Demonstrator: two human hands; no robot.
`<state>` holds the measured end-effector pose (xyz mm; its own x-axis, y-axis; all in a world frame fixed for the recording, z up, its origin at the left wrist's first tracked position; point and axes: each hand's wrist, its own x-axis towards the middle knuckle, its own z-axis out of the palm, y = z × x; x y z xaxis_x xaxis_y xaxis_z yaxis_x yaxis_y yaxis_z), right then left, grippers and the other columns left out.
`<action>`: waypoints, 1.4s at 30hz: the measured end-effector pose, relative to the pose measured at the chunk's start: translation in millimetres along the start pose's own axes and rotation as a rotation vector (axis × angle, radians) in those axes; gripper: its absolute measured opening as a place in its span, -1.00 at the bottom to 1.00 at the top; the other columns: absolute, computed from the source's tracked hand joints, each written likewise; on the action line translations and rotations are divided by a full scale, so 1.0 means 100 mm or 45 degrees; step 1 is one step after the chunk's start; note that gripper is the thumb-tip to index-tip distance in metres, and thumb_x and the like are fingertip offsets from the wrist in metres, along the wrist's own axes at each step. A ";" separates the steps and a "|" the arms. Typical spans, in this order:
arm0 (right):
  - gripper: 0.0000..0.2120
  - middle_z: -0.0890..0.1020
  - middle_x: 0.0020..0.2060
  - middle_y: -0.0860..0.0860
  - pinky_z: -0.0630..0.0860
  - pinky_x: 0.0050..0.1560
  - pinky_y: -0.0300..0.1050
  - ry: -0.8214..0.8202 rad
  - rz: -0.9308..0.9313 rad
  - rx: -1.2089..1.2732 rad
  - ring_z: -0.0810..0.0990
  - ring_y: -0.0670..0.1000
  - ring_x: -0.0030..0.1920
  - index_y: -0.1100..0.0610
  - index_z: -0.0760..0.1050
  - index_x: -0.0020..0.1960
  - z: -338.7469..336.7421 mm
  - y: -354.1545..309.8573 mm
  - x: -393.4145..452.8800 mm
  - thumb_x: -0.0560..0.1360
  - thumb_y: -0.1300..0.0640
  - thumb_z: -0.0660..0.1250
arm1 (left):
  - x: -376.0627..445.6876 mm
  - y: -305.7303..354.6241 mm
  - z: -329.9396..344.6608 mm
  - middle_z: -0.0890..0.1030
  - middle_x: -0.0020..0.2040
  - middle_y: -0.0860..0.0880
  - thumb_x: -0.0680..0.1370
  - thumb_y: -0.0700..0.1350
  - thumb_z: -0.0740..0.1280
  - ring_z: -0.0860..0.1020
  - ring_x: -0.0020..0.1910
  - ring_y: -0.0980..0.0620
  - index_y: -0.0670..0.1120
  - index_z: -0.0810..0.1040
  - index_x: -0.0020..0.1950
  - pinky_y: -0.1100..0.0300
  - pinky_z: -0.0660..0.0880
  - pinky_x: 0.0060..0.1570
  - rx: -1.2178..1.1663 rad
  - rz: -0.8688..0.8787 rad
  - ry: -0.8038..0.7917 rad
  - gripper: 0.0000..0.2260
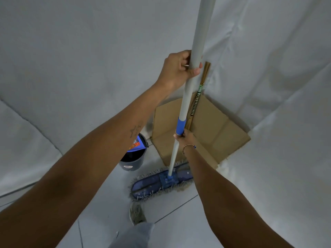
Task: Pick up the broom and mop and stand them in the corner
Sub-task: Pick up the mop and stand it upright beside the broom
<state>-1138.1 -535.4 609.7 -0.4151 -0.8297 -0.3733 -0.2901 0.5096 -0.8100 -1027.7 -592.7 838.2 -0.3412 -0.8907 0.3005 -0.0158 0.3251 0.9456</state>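
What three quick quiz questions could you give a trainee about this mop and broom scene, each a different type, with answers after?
1. True or false: both hands grip the mop handle.
2. Multiple choice: the broom is A) lying on the floor, B) standing in the corner behind the mop handle, C) in the bucket.
3. Fill in: the mop head rests on the ____.

Key: 1. True; the left hand holds it high up, the right hand just below the blue grip. 2. B. 3. Floor, beside the cardboard.
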 end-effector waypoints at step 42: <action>-0.71 0.68 0.00 0.19 0.44 -0.06 -0.16 -0.528 -0.127 -0.343 0.56 0.04 -0.10 0.23 0.56 0.12 -0.75 -0.25 4.68 0.42 0.18 0.41 | 4.05 -2.85 1.11 0.62 0.00 -0.14 0.40 -0.26 0.42 0.60 0.03 0.01 -0.25 0.51 0.21 0.05 0.56 0.18 0.120 -0.313 0.340 -0.61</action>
<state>-1389.9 -919.7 489.4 -0.0124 -0.8700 -0.4929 -0.5460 0.4188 -0.7255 -1265.7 -1010.7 676.7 -0.0592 -0.9933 0.0996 -0.1572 0.1078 0.9817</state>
